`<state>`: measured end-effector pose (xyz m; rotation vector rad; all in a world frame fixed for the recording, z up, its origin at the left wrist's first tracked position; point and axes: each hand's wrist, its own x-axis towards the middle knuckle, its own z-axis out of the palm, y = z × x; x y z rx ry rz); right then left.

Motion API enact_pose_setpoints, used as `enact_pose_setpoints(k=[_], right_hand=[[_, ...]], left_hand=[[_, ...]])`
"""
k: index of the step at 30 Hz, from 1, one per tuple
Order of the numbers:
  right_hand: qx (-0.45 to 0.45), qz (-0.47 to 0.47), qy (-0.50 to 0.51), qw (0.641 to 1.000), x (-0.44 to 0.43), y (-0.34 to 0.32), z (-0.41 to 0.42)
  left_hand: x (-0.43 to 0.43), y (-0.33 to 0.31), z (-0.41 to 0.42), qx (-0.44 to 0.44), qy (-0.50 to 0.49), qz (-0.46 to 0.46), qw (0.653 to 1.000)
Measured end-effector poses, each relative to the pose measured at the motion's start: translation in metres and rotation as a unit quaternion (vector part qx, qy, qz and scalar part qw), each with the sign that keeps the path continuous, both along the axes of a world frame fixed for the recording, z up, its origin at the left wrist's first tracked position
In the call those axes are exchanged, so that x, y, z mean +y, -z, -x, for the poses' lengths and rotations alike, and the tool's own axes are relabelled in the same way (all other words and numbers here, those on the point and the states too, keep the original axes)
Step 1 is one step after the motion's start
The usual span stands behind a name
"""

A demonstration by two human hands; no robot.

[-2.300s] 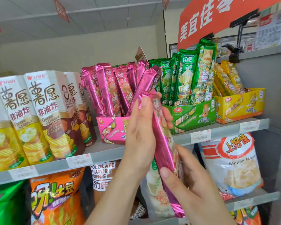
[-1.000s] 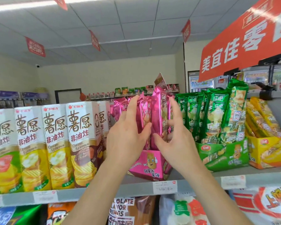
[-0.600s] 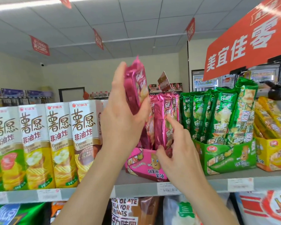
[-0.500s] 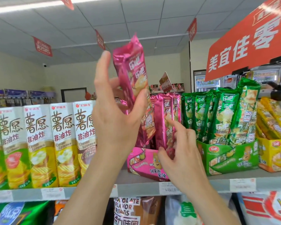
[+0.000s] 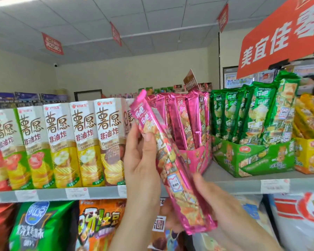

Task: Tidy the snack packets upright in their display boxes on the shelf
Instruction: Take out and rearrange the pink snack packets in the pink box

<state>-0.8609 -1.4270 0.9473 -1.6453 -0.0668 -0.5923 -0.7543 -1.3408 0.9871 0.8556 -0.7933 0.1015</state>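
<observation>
Now | 2 hands grip 1 pink packet | 3 display boxes

A long, shiny pink snack packet is held in front of the shelf, tilted with its top leaning left, between the left hand and the right hand. Behind it the other pink packets stand nearly upright in the pink display box. Just to the right, green packets stand in a green display box.
</observation>
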Motion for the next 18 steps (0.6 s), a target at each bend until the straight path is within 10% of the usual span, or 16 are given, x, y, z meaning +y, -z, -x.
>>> enact_pose_setpoints(k=[9, 18], right_hand=[[-0.023, -0.076, 0.021, 0.997, 0.019, 0.01, 0.016], [-0.079, 0.05, 0.122, 0.988, 0.024, 0.031, 0.013]], left_hand=[[0.006, 0.014, 0.007, -0.049, 0.039, -0.086, 0.994], [0.008, 0.018, 0.013, -0.033, 0.04, -0.083, 0.995]])
